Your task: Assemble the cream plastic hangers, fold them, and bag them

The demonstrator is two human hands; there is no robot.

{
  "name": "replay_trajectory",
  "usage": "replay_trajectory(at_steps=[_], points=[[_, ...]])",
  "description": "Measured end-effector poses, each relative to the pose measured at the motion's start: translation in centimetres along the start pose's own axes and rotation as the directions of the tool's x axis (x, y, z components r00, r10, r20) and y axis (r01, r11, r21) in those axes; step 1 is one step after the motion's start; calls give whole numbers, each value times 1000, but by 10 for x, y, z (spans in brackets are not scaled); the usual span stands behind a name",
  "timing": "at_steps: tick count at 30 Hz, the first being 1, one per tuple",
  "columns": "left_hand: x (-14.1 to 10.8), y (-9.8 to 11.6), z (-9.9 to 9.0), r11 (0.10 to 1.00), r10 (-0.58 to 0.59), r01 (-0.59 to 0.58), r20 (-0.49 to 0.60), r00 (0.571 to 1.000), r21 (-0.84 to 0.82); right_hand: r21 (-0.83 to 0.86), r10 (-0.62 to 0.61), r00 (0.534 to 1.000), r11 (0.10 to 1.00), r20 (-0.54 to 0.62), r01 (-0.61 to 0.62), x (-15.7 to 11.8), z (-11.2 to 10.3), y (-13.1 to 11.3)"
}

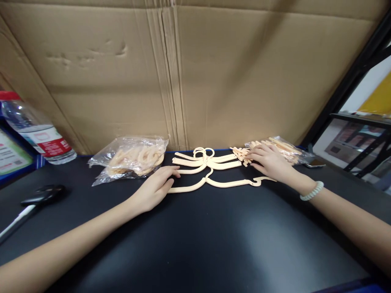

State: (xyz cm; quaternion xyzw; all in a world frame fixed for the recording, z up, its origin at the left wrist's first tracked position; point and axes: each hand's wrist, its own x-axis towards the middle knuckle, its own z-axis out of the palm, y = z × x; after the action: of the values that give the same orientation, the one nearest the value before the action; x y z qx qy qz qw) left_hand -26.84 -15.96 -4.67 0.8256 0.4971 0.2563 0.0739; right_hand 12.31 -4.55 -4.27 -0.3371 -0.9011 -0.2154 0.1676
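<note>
Cream plastic clothes hangers (224,165) lie stacked mid-table, their hooks toward the cardboard. Nearer to me, a separate hanger (229,184) lies flat, with a loose hooked cream piece (259,180) at its right end. My left hand (155,187) rests at the left ends of the hangers, fingers extended and thumb apart, partly covering the near hanger's left end. My right hand (270,162) reaches over a heap of small cream pieces (242,154), fingertips at the heap and thumb apart. Whatever lies under its fingers is hidden.
A clear bag of curved cream parts (134,158) lies at left, another bag of cream strips (287,148) at right. A water bottle (45,138), a black mouse-like object (42,194) with a white cable, and a cardboard wall (244,81) surround the black table (198,244).
</note>
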Motion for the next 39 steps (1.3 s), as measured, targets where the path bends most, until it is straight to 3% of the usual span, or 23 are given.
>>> replay_trajectory(at_steps=[14,20,28,33,39], points=[[3,-1,0,998,63,-63,-12,998,27,61,11,999,998,-39,-8,5,4,-6],[5,3,-3,998,58,-58,-131,990,3,141,98,986,987,-132,-80,6,2,-3],[3,3,-1,993,115,-111,-300,947,29,398,379,889,880,-258,-259,3,-4,-1],[1,7,0,994,69,-43,-276,959,99,528,513,824,781,-239,-333,4,-4,-3],[1,7,1,989,94,-64,-229,969,135,613,643,740,670,-198,-419,5,-7,-3]])
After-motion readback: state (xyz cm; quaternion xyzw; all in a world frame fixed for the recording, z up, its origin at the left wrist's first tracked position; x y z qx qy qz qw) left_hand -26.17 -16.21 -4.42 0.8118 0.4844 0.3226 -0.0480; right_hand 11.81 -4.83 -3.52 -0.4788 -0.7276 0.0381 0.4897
